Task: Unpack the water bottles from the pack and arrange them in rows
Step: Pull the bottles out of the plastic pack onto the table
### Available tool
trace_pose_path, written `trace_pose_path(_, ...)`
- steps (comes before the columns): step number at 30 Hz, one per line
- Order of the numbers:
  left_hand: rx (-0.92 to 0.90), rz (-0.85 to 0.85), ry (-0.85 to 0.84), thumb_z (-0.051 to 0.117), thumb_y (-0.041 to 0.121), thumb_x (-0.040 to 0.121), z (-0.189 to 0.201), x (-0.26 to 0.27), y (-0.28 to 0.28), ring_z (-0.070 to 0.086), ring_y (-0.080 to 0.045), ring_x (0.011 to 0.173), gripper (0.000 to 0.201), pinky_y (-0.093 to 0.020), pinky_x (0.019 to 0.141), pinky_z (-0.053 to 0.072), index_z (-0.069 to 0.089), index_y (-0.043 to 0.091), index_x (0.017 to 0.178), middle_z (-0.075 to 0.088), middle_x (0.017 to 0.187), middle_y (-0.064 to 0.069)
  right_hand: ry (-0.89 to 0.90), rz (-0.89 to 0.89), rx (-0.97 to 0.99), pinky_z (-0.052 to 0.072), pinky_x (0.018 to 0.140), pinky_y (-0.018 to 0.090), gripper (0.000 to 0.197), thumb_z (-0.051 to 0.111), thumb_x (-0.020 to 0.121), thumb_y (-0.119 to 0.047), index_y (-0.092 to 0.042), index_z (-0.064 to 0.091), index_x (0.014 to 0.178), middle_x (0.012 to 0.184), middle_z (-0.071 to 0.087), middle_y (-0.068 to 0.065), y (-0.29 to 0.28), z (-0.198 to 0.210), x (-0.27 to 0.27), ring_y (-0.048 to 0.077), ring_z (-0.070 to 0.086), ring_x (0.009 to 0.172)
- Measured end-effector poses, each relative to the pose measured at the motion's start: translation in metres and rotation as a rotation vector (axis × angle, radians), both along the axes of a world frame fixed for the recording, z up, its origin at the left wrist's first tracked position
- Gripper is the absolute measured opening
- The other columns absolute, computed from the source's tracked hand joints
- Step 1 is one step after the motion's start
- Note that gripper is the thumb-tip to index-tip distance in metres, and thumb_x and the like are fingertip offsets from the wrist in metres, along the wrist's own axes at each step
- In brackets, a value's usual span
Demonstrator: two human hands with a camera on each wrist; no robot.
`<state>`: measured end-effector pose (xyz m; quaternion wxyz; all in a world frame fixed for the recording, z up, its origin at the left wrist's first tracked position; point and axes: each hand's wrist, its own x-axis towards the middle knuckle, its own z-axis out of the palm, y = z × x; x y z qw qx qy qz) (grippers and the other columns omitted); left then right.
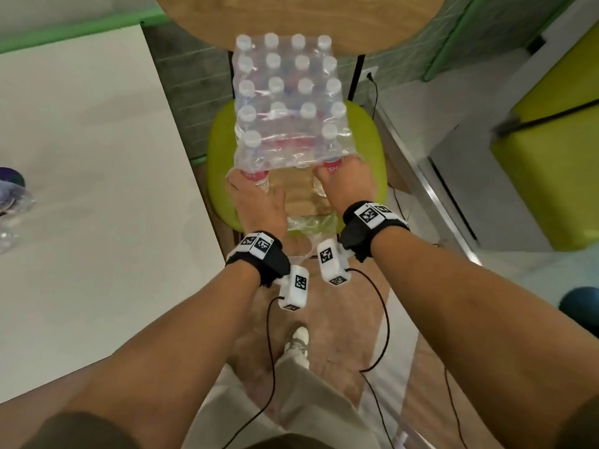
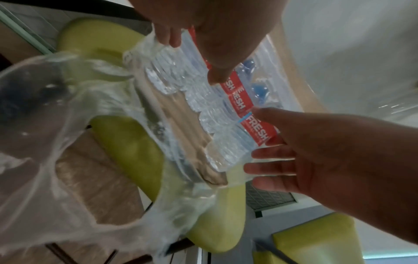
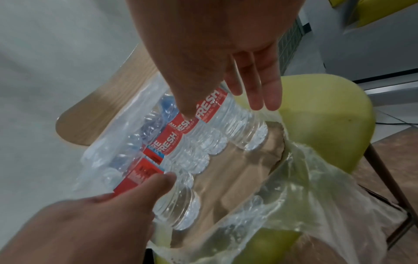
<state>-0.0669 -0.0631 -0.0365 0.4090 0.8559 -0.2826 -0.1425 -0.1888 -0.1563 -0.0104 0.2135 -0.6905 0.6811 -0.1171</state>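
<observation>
A shrink-wrapped pack of water bottles (image 1: 288, 102) with white caps stands on a green chair seat (image 1: 220, 147). Its near end is torn open, showing the cardboard tray (image 1: 296, 192) and loose wrap (image 2: 68, 142). My left hand (image 1: 256, 196) grips the near-left bottle (image 1: 257, 178), thumb on its red label and fingers under its side (image 2: 260, 155). My right hand (image 1: 346, 179) holds the near-right bottle (image 1: 332, 165) between thumb and fingers (image 3: 260, 98). Two more bottles (image 3: 192, 151) stand between them in the front row.
A white table (image 1: 97, 189) runs along the left, with crumpled plastic (image 1: 13, 196) at its left edge. A round wooden tabletop (image 1: 291, 14) lies behind the pack. Green benches (image 1: 551, 157) stand right. Cables (image 1: 382, 319) hang over the floor by my shoe (image 1: 298, 338).
</observation>
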Motion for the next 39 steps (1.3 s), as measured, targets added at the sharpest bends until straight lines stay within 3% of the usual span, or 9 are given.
trace_pose_path(4, -0.046, 0.015, -0.012, 0.073, 0.045, 0.069, -0.015, 0.018, -0.01, 0.057, -0.022, 0.103, 0.073, -0.037, 0.086, 0.052, 0.045, 0.014, 0.128, 0.055, 0.119, -0.002, -0.051, 0.038, -0.027, 0.054, 0.069, 0.032, 0.046, 0.063, 0.075, -0.063, -0.02, 0.068, 0.09, 0.094, 0.067, 0.0, -0.012, -0.004, 0.005, 0.02, 0.066, 0.081)
trace_pose_path(8, -0.025, 0.036, -0.024, 0.07, 0.067, 0.065, -0.018, 0.031, -0.026, 0.064, -0.014, 0.095, 0.072, -0.036, 0.077, 0.057, 0.053, 0.022, 0.119, 0.063, 0.107, 0.007, -0.105, 0.077, -0.041, 0.057, 0.07, 0.035, 0.054, 0.053, 0.065, -0.065, -0.019, 0.065, 0.092, 0.092, 0.065, 0.001, -0.01, -0.014, 0.009, 0.02, 0.065, 0.08)
trace_pose_path(11, 0.062, -0.019, -0.074, 0.076, 0.057, 0.068, -0.011, 0.03, -0.029, 0.06, -0.021, 0.105, 0.076, -0.035, 0.086, 0.053, 0.052, 0.015, 0.126, 0.057, 0.119, -0.003, -0.182, 0.118, -0.044, 0.055, 0.071, 0.038, 0.049, 0.065, 0.07, -0.053, -0.016, 0.058, 0.102, 0.091, 0.064, 0.002, -0.004, -0.016, 0.002, 0.022, 0.063, 0.082)
trace_pose_path(14, 0.04, -0.146, -0.076, 0.078, 0.044, 0.069, -0.006, 0.028, -0.019, 0.056, -0.026, 0.1, 0.066, -0.037, 0.085, 0.051, 0.055, 0.011, 0.121, 0.051, 0.116, -0.009, -0.259, 0.172, -0.049, 0.055, 0.069, 0.04, 0.05, 0.071, 0.068, -0.048, -0.019, 0.054, 0.105, 0.087, 0.065, -0.003, 0.004, -0.017, -0.006, 0.019, 0.064, 0.079)
trace_pose_path(19, -0.074, -0.323, 0.025, 0.083, 0.035, 0.066, -0.002, 0.029, 0.019, 0.051, -0.009, 0.095, 0.06, -0.023, 0.084, 0.045, 0.06, 0.017, 0.118, 0.049, 0.11, 0.003, -0.285, 0.267, -0.042, 0.049, 0.058, 0.034, 0.048, 0.076, 0.07, -0.044, -0.015, 0.048, 0.097, 0.075, 0.061, -0.003, 0.023, -0.007, -0.011, 0.017, 0.059, 0.067)
trace_pose_path(23, -0.199, -0.316, 0.175, 0.086, 0.034, 0.071, 0.013, 0.041, 0.062, 0.063, -0.002, 0.102, 0.055, -0.027, 0.091, 0.054, 0.061, 0.025, 0.119, 0.066, 0.113, 0.012, -0.387, 0.311, -0.06, 0.053, 0.062, 0.032, 0.043, 0.075, 0.074, -0.042, -0.019, 0.049, 0.098, 0.078, 0.062, -0.006, 0.053, 0.0, 0.001, 0.01, 0.061, 0.071)
trace_pose_path(27, -0.261, -0.245, 0.185, 0.086, 0.031, 0.074, 0.034, 0.077, 0.106, 0.065, -0.002, 0.099, 0.05, -0.019, 0.087, 0.054, 0.061, 0.025, 0.116, 0.069, 0.108, 0.011, -0.496, 0.356, -0.049, 0.052, 0.072, 0.02, 0.046, 0.075, 0.08, -0.042, -0.022, 0.055, 0.116, 0.091, 0.064, -0.017, 0.087, 0.009, 0.035, -0.003, 0.061, 0.08)
trace_pose_path(33, -0.249, -0.04, 0.161, 0.085, 0.029, 0.076, 0.045, 0.173, 0.175, 0.065, -0.003, 0.093, 0.049, -0.012, 0.083, 0.053, 0.06, 0.018, 0.117, 0.069, 0.108, 0.006, -0.511, 0.449, 0.009, 0.056, 0.079, 0.032, 0.055, 0.076, 0.076, -0.052, -0.026, 0.053, 0.118, 0.098, 0.067, -0.01, 0.132, 0.02, 0.136, 0.007, 0.065, 0.087)
trace_pose_path(39, -0.219, 0.126, 0.138, 0.084, 0.028, 0.076, 0.04, 0.273, 0.236, 0.064, -0.006, 0.096, 0.048, -0.01, 0.08, 0.051, 0.058, 0.02, 0.117, 0.067, 0.106, 0.009, -0.605, 0.537, 0.12, 0.054, 0.077, 0.026, 0.054, 0.078, 0.075, -0.047, -0.027, 0.049, 0.115, 0.095, 0.066, -0.01, 0.174, 0.025, 0.256, 0.003, 0.064, 0.086)
